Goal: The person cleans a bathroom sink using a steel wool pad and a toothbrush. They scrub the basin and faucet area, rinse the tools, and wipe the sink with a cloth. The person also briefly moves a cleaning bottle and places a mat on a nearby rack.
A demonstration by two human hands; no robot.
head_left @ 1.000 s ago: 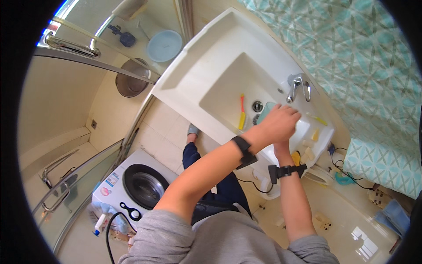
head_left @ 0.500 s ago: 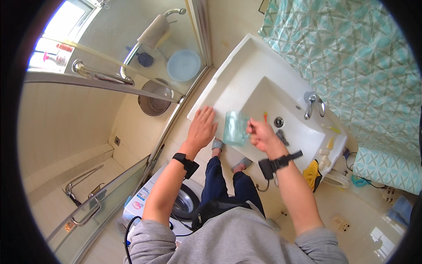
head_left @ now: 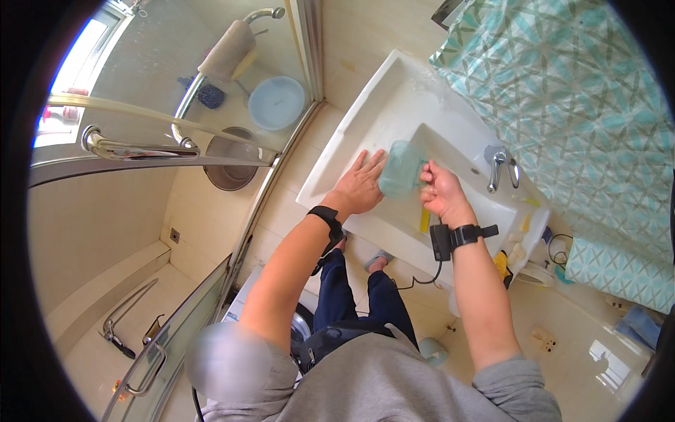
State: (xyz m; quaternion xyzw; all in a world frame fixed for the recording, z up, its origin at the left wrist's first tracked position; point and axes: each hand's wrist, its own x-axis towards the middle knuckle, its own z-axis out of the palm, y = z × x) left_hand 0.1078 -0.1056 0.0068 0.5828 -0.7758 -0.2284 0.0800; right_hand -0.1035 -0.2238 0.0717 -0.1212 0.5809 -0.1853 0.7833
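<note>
A pale teal see-through plastic cup (head_left: 401,167) is held over the white sink (head_left: 383,105), at its near left part. My right hand (head_left: 441,191) grips the cup from the right side. My left hand (head_left: 360,185) lies flat with fingers spread on the sink's front rim, touching the cup's left side. Both wrists wear black bands. A yellow toothbrush (head_left: 425,219) lies in the basin just under my right hand.
A chrome tap (head_left: 500,166) stands at the basin's far side, below a teal patterned wall (head_left: 576,105). A glass shower cabin (head_left: 176,119) with a round blue basin (head_left: 278,103) is at left. A washing machine (head_left: 301,329) sits below my arms. Small bottles crowd the sink's right end (head_left: 520,243).
Both hands were together near the tap a second ago. They have since moved left over the sink, the right one carrying the cup, and the left hand now rests flat on the rim.
</note>
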